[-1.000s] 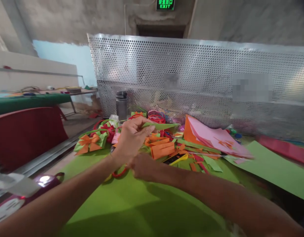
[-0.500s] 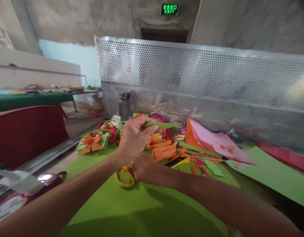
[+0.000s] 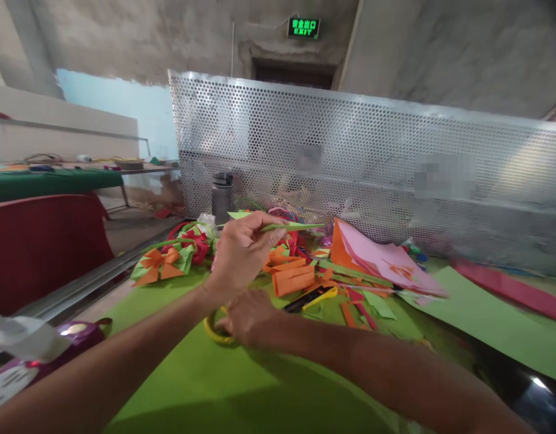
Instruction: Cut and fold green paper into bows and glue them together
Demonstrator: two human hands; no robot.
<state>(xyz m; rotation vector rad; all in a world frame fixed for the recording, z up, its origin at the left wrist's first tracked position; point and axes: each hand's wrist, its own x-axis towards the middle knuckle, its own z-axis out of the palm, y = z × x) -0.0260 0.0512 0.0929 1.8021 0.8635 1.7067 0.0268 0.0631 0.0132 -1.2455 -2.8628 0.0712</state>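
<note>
One piece of folded green paper (image 3: 300, 227) is pinched between the thumb and fingers of the left hand (image 3: 241, 253), raised above a bright green tabletop (image 3: 182, 374). The right hand (image 3: 253, 316) bends low by a yellow ring (image 3: 217, 336); whether its fingers close on the ring cannot be told. Orange folded paper (image 3: 294, 279) and pink sheets (image 3: 386, 253) lie beyond the hands, and a grey bottle (image 3: 221, 199) stands before a perforated metal panel (image 3: 278, 132). Behind it rises a rough concrete wall (image 3: 146, 36), with a red chair (image 3: 47, 247) off to the left. High up, a green-lit sign (image 3: 303, 28) reads "EXIT" beneath "安全出口"; two blurred patches on the panel are illegible.
</note>
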